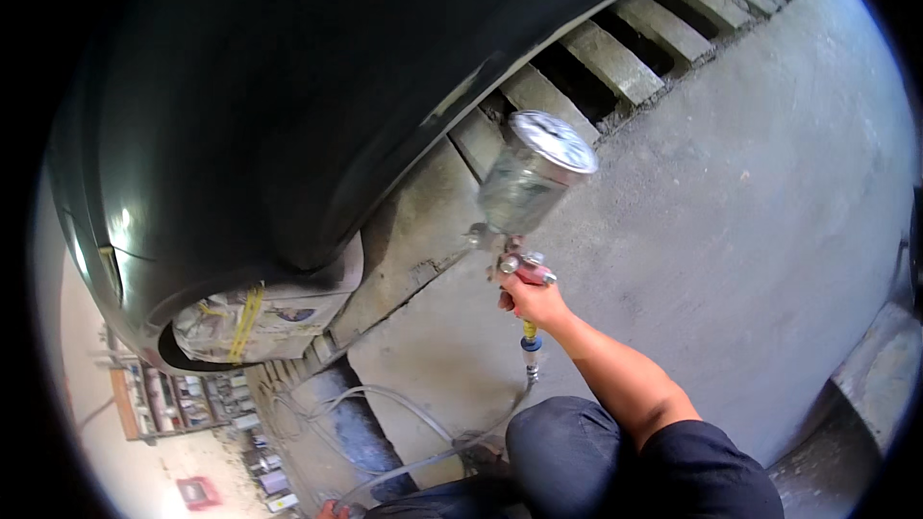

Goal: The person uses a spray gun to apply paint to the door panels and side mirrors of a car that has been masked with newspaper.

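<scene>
The right hand [532,303] is wrapped around the grip of a spray gun [521,269], held above the concrete floor [750,211] beside the dark car body [288,86]. Its translucent cup [527,178] sits on top, tilted toward the car, lid up; contents cannot be told. The gun's long axis runs up from the hose [423,432] below. The left hand is not in view

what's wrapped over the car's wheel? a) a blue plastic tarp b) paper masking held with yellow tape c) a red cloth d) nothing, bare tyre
b: the wheel under the dark car body is covered in pale paper with a strip of yellow tape across it, while the right hand holds the spray gun off to the side.
</scene>
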`<state>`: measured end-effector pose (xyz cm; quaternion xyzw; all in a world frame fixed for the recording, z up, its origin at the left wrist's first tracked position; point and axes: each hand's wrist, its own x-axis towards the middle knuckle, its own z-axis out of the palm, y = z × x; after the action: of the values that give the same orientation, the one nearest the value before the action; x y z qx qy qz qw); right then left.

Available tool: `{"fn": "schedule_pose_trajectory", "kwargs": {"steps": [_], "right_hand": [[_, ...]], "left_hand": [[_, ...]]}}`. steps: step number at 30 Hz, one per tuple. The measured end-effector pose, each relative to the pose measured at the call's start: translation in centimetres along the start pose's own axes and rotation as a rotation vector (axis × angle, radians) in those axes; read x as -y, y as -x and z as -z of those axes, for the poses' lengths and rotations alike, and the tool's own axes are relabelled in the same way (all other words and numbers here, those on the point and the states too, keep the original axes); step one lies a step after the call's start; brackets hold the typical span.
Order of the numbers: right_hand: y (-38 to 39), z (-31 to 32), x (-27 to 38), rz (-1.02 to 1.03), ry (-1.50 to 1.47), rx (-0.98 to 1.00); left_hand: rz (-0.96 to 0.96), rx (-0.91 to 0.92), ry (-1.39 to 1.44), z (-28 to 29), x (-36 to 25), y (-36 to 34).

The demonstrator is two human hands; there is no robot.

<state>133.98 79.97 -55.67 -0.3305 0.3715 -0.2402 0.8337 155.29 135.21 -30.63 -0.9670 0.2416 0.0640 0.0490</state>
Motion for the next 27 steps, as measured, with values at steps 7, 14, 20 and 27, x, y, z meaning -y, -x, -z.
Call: {"fn": "schedule_pose_trajectory", "kwargs": {"steps": [7,14,20,27], "right_hand": [[-0.8,2.7,0.9,0.208,-0.061,-0.112],[0.2,9.9,5.5,0.611,-0.105,-0.571],[-0.1,8.0,4.3,0.438,-0.207,-0.452],[2.6,2.8,2.1,0.066,-0.054,0.016]], "left_hand": [[-0.100,0.271,-0.210,1.6,-4.4,1.1],[0.017,0.243,0.130,-0.7,-6.8,-3.8],[0.182,0.191,0.128,-0.5,-7.4,-3.5],[-0.221,0.282,-0.043,-0.5,-0.9,-2.4]]}}
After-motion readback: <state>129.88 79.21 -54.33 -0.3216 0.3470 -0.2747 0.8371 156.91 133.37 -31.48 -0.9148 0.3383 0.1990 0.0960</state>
